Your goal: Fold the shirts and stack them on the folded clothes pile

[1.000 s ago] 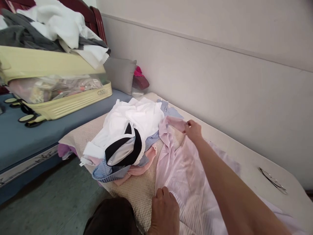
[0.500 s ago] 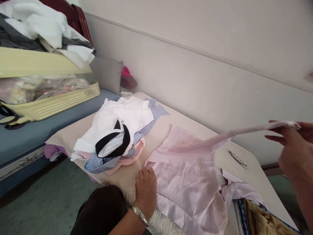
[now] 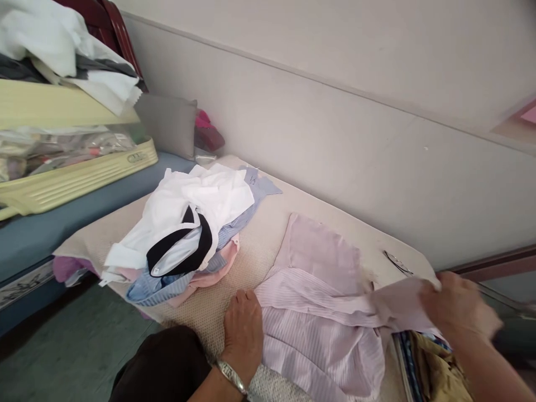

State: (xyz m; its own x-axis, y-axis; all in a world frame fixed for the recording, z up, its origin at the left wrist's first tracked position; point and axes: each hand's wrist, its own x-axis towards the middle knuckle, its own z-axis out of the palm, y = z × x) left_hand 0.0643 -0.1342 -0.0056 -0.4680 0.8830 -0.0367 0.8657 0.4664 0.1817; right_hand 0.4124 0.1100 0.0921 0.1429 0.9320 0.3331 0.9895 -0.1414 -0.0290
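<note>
A pale lilac striped shirt point(image 3: 322, 335) lies spread over the near part of the table, with a smoother panel of it toward the wall. My left hand point(image 3: 243, 329), a silver bracelet on its wrist, rests with curled fingers on the shirt's left edge. At the right my right hand point(image 3: 460, 310), slightly blurred, grips the end of a stretched part of the shirt, probably a sleeve. Beneath that stretch, a folded brown and blue cloth point(image 3: 435, 363) is partly hidden. Left of the shirt sits a garment pile: a white garment with a black collar point(image 3: 180, 243) over blue and pink ones.
Eyeglasses point(image 3: 397, 262) lie near the wall-side table edge. A pale yellow suitcase point(image 3: 92, 178), partly open and stuffed with bags, stands on a blue bed at the left, white cloth on top. Behind it is a grey cushion point(image 3: 167, 125). The wall point(image 3: 318, 123) borders the table's far side.
My right hand has come down and left, lowering the stretched part of the shirt across its right side. My left hand keeps its place at the edge. The view has shifted slightly right.
</note>
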